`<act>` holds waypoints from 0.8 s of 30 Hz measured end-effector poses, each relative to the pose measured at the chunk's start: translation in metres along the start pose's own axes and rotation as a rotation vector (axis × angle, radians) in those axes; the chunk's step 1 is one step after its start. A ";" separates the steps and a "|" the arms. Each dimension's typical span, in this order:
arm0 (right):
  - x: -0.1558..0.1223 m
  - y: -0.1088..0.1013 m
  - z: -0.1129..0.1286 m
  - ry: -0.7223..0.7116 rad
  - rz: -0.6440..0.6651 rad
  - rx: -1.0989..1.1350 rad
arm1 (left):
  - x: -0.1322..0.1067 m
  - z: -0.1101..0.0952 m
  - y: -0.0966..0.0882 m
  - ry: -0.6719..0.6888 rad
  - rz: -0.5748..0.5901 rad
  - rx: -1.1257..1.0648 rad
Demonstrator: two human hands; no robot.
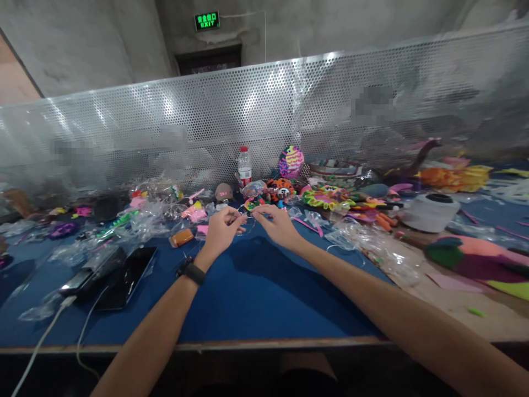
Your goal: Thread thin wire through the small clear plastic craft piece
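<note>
My left hand (223, 230) and my right hand (278, 225) meet over the far middle of the blue table mat (248, 298). Both have fingers pinched together, and between them a small clear plastic bag (248, 222) with a colourful piece inside is held. A dark watch sits on my left wrist (191, 271). Just beyond the hands lie bright foam craft pieces (330, 197) and an orange tiger-face piece (280, 189).
A phone (124, 278) and a dark power bank (88, 275) with a white cable lie at left. Clear bags litter the mat. A water bottle (244, 167) stands by the perforated metal screen (264, 127). A white tape roll (430, 212) and felt sheets (475, 259) lie right.
</note>
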State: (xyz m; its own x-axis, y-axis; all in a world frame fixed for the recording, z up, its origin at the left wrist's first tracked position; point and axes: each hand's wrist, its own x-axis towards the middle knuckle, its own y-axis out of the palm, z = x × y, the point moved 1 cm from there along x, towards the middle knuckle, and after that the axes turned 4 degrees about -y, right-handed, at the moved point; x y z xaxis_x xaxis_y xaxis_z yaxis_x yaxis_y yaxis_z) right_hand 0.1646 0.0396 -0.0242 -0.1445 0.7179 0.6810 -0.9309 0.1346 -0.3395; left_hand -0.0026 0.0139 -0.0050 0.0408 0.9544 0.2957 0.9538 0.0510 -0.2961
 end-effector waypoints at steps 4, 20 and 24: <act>0.000 0.003 0.000 0.055 0.045 0.129 | 0.005 0.005 -0.002 -0.167 0.012 -0.167; 0.003 0.007 -0.004 0.410 0.158 0.481 | 0.007 0.011 -0.002 -0.298 0.046 -0.353; 0.001 0.006 -0.001 0.200 -0.033 0.177 | 0.001 0.006 0.001 -0.088 -0.019 -0.120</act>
State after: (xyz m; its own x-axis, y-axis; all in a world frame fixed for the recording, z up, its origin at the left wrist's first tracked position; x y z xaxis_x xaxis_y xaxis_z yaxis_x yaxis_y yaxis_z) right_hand 0.1592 0.0413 -0.0262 -0.0602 0.8381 0.5422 -0.9808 0.0513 -0.1882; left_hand -0.0038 0.0167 -0.0101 0.0008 0.9760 0.2177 0.9831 0.0390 -0.1786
